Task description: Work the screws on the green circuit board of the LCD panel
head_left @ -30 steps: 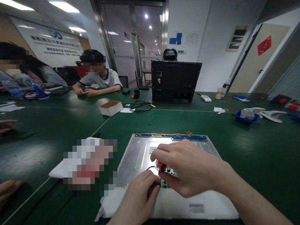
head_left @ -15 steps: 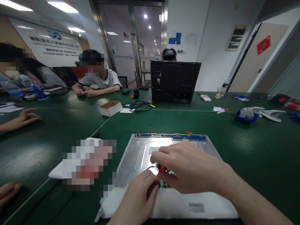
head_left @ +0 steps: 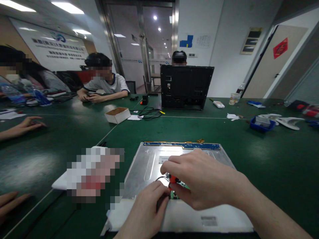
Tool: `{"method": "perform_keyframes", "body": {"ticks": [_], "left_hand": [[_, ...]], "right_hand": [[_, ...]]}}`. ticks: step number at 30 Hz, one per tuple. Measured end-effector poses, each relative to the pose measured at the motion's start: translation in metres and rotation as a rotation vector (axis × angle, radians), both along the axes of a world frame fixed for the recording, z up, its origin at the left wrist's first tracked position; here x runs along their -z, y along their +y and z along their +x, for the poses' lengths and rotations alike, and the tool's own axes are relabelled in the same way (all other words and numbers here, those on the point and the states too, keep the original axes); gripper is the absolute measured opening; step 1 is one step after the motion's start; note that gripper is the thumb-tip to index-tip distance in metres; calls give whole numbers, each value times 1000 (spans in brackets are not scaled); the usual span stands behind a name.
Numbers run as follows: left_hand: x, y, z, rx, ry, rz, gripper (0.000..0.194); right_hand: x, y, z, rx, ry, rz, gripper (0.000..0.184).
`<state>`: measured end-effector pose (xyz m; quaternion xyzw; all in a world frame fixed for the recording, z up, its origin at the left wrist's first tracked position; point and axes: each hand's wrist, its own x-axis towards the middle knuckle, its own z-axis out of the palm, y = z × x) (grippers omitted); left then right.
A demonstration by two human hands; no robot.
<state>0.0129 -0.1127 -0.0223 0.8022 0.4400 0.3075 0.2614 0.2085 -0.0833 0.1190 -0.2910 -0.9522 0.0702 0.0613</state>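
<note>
A silver display panel (head_left: 139,171) lies flat before me, with a blue circuit strip (head_left: 164,144) along its far edge. My right hand (head_left: 206,176) is closed around the orange-red handle of what looks like a screwdriver (head_left: 172,178), held over a small green circuit board (head_left: 174,195). The tool's tip is hidden. My left hand (head_left: 149,204) rests on the panel with curled fingers at the board's left edge; whatever is between its fingertips is hidden. A thin dark wire (head_left: 161,177) loops just above those fingers.
Left of the panel lies a white packet (head_left: 59,181), partly blurred. Farther off are a small open box (head_left: 117,116), black cables (head_left: 151,114), an upright black monitor casing (head_left: 186,87) and a blue tray (head_left: 261,126). Another person's hands (head_left: 27,124) rest at left.
My right hand and the orange-red handle have shifted very slightly, while my left hand stays in place. At the left edge, another person's fingers have stretched farther out.
</note>
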Motion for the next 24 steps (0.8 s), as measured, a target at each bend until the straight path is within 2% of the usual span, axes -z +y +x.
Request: {"method": "perform_keyframes", "body": {"ticks": [15,24], "left_hand": [[3,0,-1,-9,1,-20,19],[4,1,0,6,-6,-37,19]], "right_hand": [[-1,2,-1,55,-2,1,6],[1,0,2,-12,2,25,10]]}}
